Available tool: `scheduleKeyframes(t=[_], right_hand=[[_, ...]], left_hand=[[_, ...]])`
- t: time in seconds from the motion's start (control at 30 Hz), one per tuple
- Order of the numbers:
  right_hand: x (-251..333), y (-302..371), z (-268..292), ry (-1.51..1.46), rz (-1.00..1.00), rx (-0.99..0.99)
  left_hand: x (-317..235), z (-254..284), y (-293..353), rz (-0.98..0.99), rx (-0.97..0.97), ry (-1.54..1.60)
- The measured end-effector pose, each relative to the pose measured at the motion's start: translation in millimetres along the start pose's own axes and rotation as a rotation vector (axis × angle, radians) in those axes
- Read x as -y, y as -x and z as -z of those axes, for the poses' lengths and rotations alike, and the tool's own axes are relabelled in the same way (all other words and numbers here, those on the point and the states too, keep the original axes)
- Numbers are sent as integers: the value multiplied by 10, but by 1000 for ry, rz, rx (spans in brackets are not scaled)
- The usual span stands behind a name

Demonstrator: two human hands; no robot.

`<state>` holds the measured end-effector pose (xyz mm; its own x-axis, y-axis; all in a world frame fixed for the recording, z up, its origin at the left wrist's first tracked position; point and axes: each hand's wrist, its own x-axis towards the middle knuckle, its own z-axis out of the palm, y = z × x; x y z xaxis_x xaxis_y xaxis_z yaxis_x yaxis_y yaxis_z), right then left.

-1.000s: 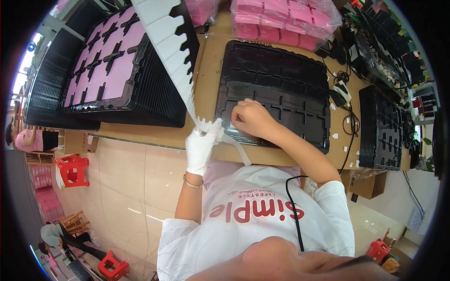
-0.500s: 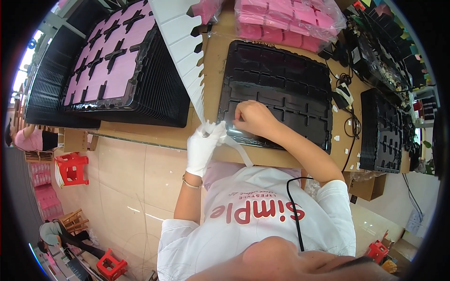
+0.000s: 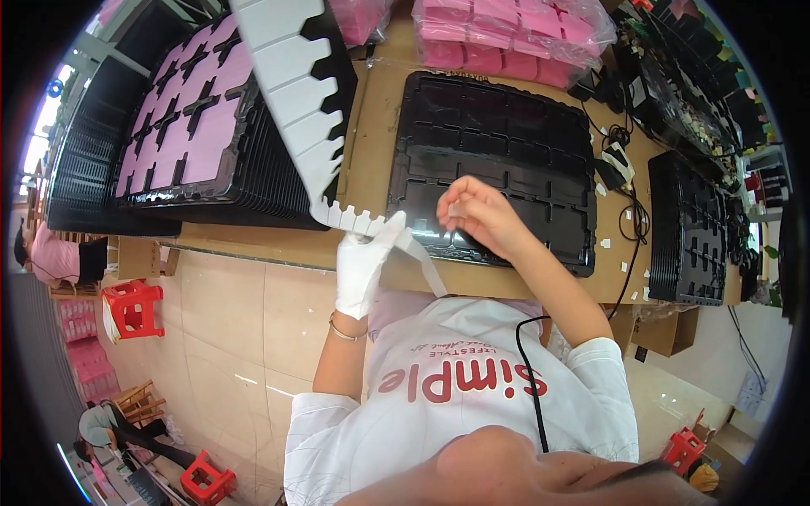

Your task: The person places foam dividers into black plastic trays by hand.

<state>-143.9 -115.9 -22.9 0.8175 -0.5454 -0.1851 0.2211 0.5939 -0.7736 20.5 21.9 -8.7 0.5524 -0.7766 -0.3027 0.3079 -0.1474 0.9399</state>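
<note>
My left hand (image 3: pixel 364 266), in a white glove, is closed on the end of a long white strip (image 3: pixel 283 63) with notched segments along one edge. The strip rises away to the upper left and bends near the glove. A thin pale tail of tape (image 3: pixel 424 263) hangs from the glove toward my shirt. My bare right hand (image 3: pixel 483 218) has its fingers pinched on a small whitish piece, too small to name. It hovers over the near part of a black plastic tray (image 3: pixel 498 152) with moulded compartments, which lies on the brown table (image 3: pixel 371 143).
At left stands a tall stack of black trays (image 3: pixel 261 169) with pink sheets in the top one. Pink pads in clear plastic (image 3: pixel 515 38) lie at the back. Cables (image 3: pixel 634 215) and another tray stack (image 3: pixel 688 228) are at right. Red stools (image 3: pixel 135 309) stand on the floor.
My right hand has drawn away to the right from my gloved hand, and a whitish piece now shows at its fingertips. The strip has swung left and its near end bends more.
</note>
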Motion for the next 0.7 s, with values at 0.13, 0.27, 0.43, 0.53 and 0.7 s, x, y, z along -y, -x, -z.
scheduleKeyframes(t=[0.13,0.27,0.43,0.53,0.7], right_hand=[[-70,208,-275,385,-64,-159],[15,352,-222,759,262,-299],[87,485,-71,1197,860,-246],[375,511,97,1254,890,-204],[1256,77,1780,1102,485,-671]], left_hand=[[-48,-287,28,28,45,54],[-150,-485,-21,110,99,5],[-107,-684,-124,16,133,-73],[-94,-626,-195,-31,59,-87],[-73,-511,-271,-44,53,-102]])
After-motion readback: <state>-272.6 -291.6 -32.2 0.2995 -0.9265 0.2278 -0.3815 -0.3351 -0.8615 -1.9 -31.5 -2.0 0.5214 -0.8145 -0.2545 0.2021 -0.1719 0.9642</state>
